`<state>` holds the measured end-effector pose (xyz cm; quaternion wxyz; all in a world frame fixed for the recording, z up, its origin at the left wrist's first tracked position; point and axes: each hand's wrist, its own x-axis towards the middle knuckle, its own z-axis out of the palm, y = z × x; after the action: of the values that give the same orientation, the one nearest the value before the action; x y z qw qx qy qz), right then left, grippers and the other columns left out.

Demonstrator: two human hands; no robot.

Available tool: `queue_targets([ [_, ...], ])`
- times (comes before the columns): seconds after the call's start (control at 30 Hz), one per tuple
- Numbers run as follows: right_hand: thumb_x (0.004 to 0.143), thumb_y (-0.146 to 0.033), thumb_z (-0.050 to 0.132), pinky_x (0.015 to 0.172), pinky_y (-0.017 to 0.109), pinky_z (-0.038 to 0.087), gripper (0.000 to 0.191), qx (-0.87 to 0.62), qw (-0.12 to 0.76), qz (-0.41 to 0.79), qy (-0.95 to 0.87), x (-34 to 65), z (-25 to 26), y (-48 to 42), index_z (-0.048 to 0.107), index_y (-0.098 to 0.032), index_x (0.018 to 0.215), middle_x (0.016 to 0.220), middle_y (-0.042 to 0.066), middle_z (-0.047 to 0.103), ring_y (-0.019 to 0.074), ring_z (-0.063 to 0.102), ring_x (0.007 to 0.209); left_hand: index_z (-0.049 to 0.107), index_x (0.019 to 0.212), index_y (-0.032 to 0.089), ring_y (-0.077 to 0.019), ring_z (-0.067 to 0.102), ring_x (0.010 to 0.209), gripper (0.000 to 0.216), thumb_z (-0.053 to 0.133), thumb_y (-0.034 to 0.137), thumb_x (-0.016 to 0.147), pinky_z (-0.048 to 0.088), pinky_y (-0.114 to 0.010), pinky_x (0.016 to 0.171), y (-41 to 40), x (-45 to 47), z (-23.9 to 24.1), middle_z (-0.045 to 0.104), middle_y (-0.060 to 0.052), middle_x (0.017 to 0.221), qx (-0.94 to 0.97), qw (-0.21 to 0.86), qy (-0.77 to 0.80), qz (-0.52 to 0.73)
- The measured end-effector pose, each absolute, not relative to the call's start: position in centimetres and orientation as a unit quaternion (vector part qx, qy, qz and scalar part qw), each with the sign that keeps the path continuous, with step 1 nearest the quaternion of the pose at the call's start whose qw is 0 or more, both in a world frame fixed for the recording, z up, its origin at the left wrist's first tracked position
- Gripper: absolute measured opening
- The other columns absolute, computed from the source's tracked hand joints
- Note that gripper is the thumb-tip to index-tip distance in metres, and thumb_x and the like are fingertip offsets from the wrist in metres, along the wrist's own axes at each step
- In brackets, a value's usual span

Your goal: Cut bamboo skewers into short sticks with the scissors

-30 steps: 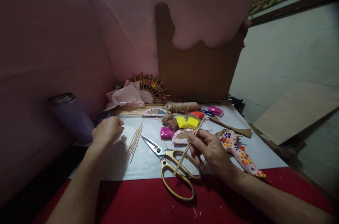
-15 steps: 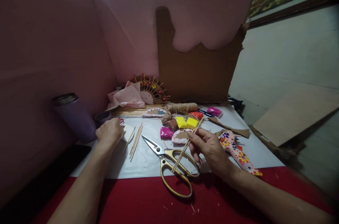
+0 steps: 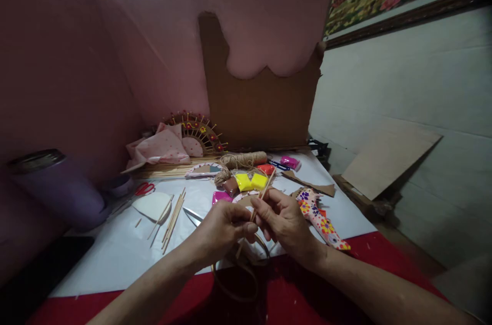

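Observation:
Thin wooden sticks [image 3: 268,185] slant upward in the pinched fingers of my right hand [image 3: 288,222]. My left hand [image 3: 223,227] meets it, its thumb and fingertips closed on the lower part of the same sticks. Beneath my hands lie large scissors [image 3: 191,216] with gold handles, partly covered by my left hand. More sticks [image 3: 175,220] rest in a loose row to the left, beside a white half-round piece [image 3: 144,207] with one stick lying across it. Behind my fingers a cardboard half-round [image 3: 246,199] with a light fabric edge is partly hidden.
Yellow clay packets [image 3: 251,181], a twine roll [image 3: 246,160] and a decorated fan-shaped frame [image 3: 203,133] stand farther back. Small red scissors [image 3: 145,189] and a purple tumbler [image 3: 57,191] are at left. A flowered fabric piece [image 3: 321,220] lies right; cardboard [image 3: 261,109] rises behind.
My left hand has come from the white half-round piece to the sticks in my right hand, now covering part of the large scissors. The view has shifted to the right.

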<state>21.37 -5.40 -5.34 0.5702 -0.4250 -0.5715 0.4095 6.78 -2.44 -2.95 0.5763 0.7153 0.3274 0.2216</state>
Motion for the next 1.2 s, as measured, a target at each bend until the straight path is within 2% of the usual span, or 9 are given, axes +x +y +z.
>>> queue_targets([
  [0.13, 0.085, -0.045, 0.054, 0.035, 0.017, 0.031, 0.026, -0.402, 0.585, 0.413, -0.571, 21.3, -5.4, -5.6, 0.053, -0.019, 0.08, 0.057, -0.005, 0.051, 0.0055, 0.044, 0.039, 0.067, 0.061, 0.015, -0.0101, 0.048, 0.046, 0.02, 0.066, 0.035, 0.065, 0.036, -0.023, 0.046, -0.9, 6.1, -1.9, 0.061, -0.002, 0.053, 0.7, 0.529, 0.371, 0.303],
  [0.27, 0.087, -0.043, 0.051, 0.039, 0.017, 0.034, 0.026, -0.411, 0.578, 0.393, -0.585, 21.5, -5.8, -5.6, 0.054, -0.019, 0.082, 0.06, -0.005, 0.052, 0.0055, 0.044, 0.042, 0.068, 0.067, 0.014, -0.0133, 0.058, 0.059, 0.014, 0.068, 0.029, 0.064, 0.044, -0.024, 0.057, 1.6, 4.6, -1.0, 0.068, -0.004, 0.063, 0.685, 0.433, 0.376, 0.449],
  [0.4, 0.089, -0.042, 0.048, 0.04, 0.018, 0.034, 0.026, -0.421, 0.567, 0.381, -0.597, 21.5, -6.1, -5.5, 0.055, -0.019, 0.079, 0.06, -0.004, 0.051, 0.0058, 0.044, 0.043, 0.067, 0.071, 0.013, -0.0132, 0.059, 0.057, 0.019, 0.068, 0.031, 0.066, 0.047, -0.025, 0.057, 2.9, 3.0, -2.4, 0.068, -0.003, 0.063, 0.643, 0.4, 0.411, 0.508],
  [0.57, 0.089, -0.04, 0.048, 0.041, 0.018, 0.036, 0.025, -0.42, 0.565, 0.377, -0.601, 21.5, -6.3, -5.5, 0.053, -0.019, 0.077, 0.059, -0.005, 0.05, 0.0059, 0.044, 0.043, 0.067, 0.072, 0.013, -0.0142, 0.063, 0.06, 0.022, 0.071, 0.033, 0.063, 0.049, -0.025, 0.058, 3.2, 1.4, -4.5, 0.069, -0.004, 0.066, 0.595, 0.416, 0.448, 0.522],
  [0.73, 0.09, -0.039, 0.048, 0.042, 0.018, 0.036, 0.024, -0.428, 0.558, 0.373, -0.605, 21.6, -6.5, -5.4, 0.054, -0.018, 0.078, 0.059, -0.005, 0.05, 0.0058, 0.044, 0.043, 0.065, 0.061, 0.012, -0.0125, 0.061, 0.051, 0.022, 0.075, 0.03, 0.054, 0.048, -0.023, 0.053, 4.0, 1.1, -5.6, 0.065, -0.002, 0.053, 0.561, 0.462, 0.471, 0.5],
  [0.97, 0.09, -0.039, 0.048, 0.041, 0.017, 0.035, 0.026, -0.419, 0.557, 0.368, -0.615, 21.6, -6.4, -5.6, 0.053, -0.018, 0.076, 0.057, -0.006, 0.049, 0.005, 0.043, 0.042, 0.067, 0.061, 0.013, -0.0108, 0.06, 0.055, 0.014, 0.073, 0.025, 0.057, 0.048, -0.02, 0.056, 4.2, 1.0, -6.3, 0.066, -0.001, 0.057, 0.58, 0.435, 0.458, 0.516],
  [1.2, 0.09, -0.039, 0.049, 0.043, 0.018, 0.036, 0.025, -0.424, 0.552, 0.362, -0.62, 21.6, -6.8, -5.5, 0.053, -0.019, 0.076, 0.057, -0.005, 0.049, 0.0056, 0.044, 0.043, 0.067, 0.058, 0.013, -0.0096, 0.058, 0.05, 0.008, 0.072, 0.019, 0.058, 0.045, -0.018, 0.05, 4.1, 1.0, -6.4, 0.064, -0.001, 0.053, 0.585, 0.434, 0.458, 0.509],
])
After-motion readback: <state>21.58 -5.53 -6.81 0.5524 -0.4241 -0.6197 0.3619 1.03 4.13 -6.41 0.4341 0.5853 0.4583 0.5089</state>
